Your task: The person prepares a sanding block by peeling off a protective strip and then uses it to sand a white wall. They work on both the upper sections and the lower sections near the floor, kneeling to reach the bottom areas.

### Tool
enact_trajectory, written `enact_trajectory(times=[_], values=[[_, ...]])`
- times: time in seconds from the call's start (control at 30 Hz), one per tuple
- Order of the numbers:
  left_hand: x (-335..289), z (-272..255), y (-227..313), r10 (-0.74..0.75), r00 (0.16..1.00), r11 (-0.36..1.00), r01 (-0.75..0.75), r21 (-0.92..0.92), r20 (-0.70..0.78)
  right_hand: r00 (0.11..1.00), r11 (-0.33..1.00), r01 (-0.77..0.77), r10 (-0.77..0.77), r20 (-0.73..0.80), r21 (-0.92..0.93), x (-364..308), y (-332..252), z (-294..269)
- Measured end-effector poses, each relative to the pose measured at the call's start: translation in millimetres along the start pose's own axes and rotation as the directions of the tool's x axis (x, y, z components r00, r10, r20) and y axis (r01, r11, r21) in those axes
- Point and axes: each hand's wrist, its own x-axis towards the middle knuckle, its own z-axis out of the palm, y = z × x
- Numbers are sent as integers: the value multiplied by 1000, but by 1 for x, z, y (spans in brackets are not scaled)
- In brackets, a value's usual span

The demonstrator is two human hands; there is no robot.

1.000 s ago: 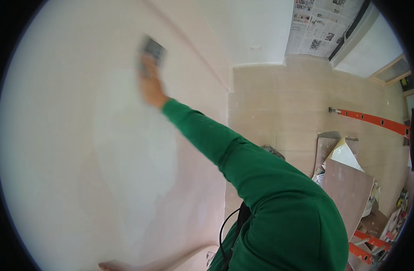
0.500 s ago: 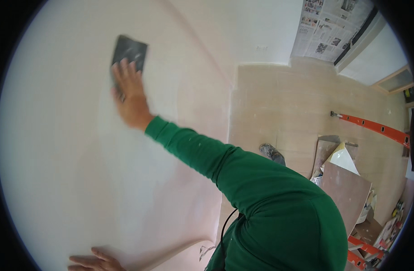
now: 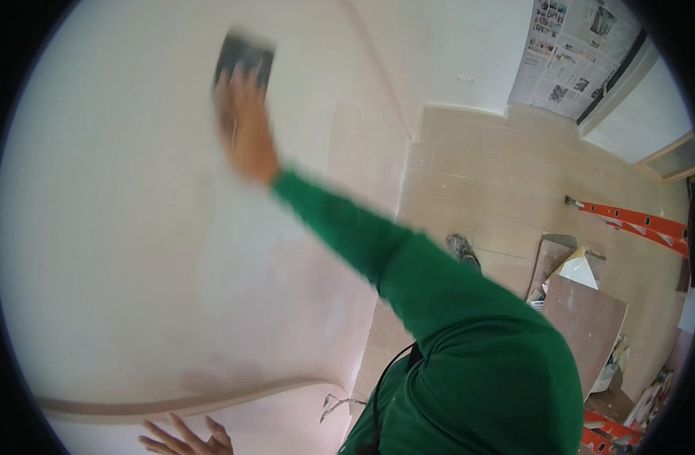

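Observation:
My right hand (image 3: 246, 129) presses a dark grey sheet of sandpaper (image 3: 245, 54) against the pale, plastered wall (image 3: 135, 205). Its fingers lie along the sheet, whose far end sticks out past the fingertips; motion blurs both. The outstretched arm wears a green sleeve (image 3: 347, 227). At the lower edge, my left hand (image 3: 188, 440) shows spread fingers and nothing in them, just below a curved edge (image 3: 203, 398) on the wall. Its wrist is out of the picture.
Loose wires (image 3: 338, 403) stick out low on the wall. Boards (image 3: 586, 318) and scraps are piled on the tiled floor (image 3: 476, 174) at right, near an orange ladder (image 3: 635, 220). A shoe (image 3: 462, 249) stands by the wall. Newspaper (image 3: 571, 57) covers a panel at the back.
My right hand and the sandpaper have moved up and right in the picture. My left hand now appears below the curved edge with its fingers spread. The whole view has shifted somewhat.

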Motion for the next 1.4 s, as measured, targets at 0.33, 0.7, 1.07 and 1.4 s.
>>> enact_trajectory(times=[0.33,0.7,1.07,1.4], values=[[-44,25,-59,70,987,985,-92,-145,-145,989,1000,-23,23,-144,0,41,24,-17],[33,41,-10,66,997,981,-74,181,46,964,987,10,-52,259,160,-207,-171,1],[37,49,-7,86,992,960,-107,260,90,919,951,136,-225,323,276,-248,-195,7],[70,59,6,197,974,953,-164,254,-109,718,719,-688,694,-51,99,-380,44,-13]])
